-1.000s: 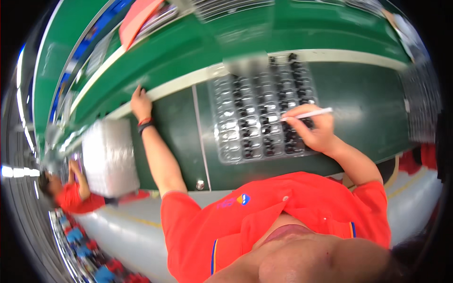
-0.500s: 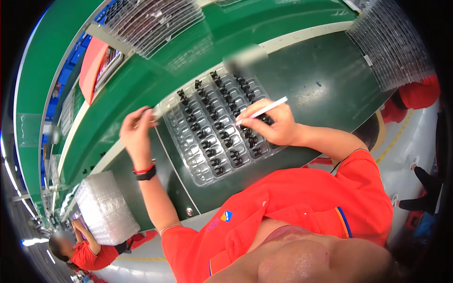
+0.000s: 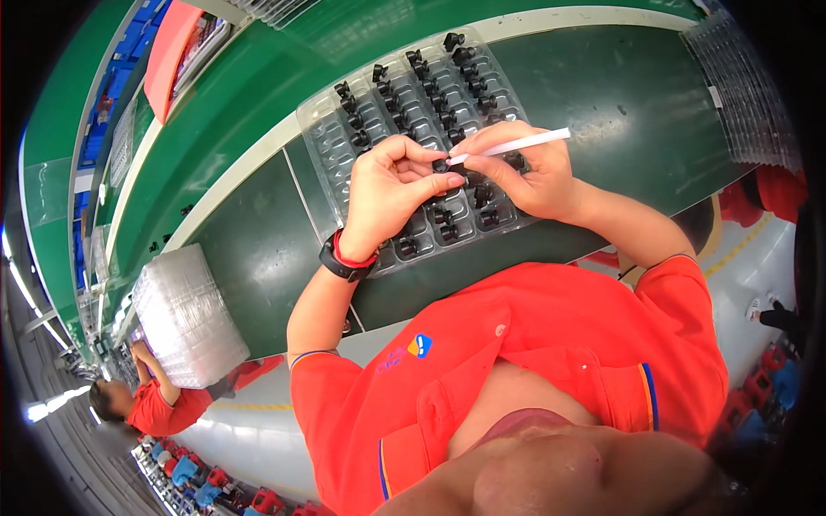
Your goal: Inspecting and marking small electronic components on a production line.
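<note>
My left hand point(image 3: 385, 191) is closed over the tray, pinching a small black part point(image 3: 441, 165) between thumb and fingers. Pinched in my right hand point(image 3: 544, 176) is a slim white pen-like stick point(image 3: 538, 139). Its tip meets the black part or is very close to it; the exact contact is too small to tell. Beneath both hands lies a clear plastic tray point(image 3: 311, 116) with rows of pockets, many holding small black parts like this one. The hands hide the tray's middle.
The tray rests on a dark green worktop point(image 3: 602, 95). A tall stack of clear trays point(image 3: 185, 314) stands at the left, another stack point(image 3: 744, 95) at the far right. Beyond runs a pale rail and a green surface point(image 3: 249, 120). A person in red point(image 3: 168, 400) works at the lower left.
My left hand has come in from the tray's left side to meet my right hand above the tray. The whole view has shifted, so the tray appears higher.
</note>
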Demonstrator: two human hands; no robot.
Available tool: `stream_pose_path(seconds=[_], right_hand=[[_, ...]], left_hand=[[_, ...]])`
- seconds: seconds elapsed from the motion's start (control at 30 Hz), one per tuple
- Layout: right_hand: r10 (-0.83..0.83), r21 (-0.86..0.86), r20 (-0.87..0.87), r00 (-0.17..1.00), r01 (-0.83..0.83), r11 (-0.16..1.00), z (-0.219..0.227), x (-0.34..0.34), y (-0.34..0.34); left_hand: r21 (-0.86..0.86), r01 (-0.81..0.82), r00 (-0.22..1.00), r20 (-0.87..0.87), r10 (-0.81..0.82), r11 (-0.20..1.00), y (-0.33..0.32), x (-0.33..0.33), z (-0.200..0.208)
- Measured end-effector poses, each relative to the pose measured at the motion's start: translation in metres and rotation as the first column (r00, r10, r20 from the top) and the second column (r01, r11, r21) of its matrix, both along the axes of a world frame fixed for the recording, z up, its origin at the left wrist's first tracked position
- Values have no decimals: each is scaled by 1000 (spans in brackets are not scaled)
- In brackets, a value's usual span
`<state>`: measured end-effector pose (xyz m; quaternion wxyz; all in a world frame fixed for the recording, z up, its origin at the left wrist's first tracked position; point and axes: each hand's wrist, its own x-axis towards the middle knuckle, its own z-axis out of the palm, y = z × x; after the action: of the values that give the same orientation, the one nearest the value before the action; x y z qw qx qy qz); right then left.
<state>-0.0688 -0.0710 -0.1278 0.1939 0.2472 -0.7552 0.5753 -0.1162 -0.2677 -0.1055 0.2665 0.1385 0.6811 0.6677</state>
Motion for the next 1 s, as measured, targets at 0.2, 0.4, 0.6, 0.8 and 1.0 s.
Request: stream_pose_path(seconds=[0.2,0.4,0.6,0.8,1.0], right_hand=[[4,52,47,999,-7,999,2,0,-4],[11,78,39,999,-14,997,-1,-1,-5],[8,100,67,998,-15,995,0,0,-5],[1,115,48,999,-7,993,0,-1,-6],[-8,108,-3,1000,9,994,-6,-2,-8]], left_hand=[[-12,10,1000,14,-9,1000,-1,-1,-10],[-47,26,999,-28,-27,999,-2,-2,-11],[-85,49,997,-53,-53,995,-3,-2,-11],[-79,46,996,-69,-51,996,-2,-2,-12],[-78,38,997,-65,-43,996,-1,0,-11]])
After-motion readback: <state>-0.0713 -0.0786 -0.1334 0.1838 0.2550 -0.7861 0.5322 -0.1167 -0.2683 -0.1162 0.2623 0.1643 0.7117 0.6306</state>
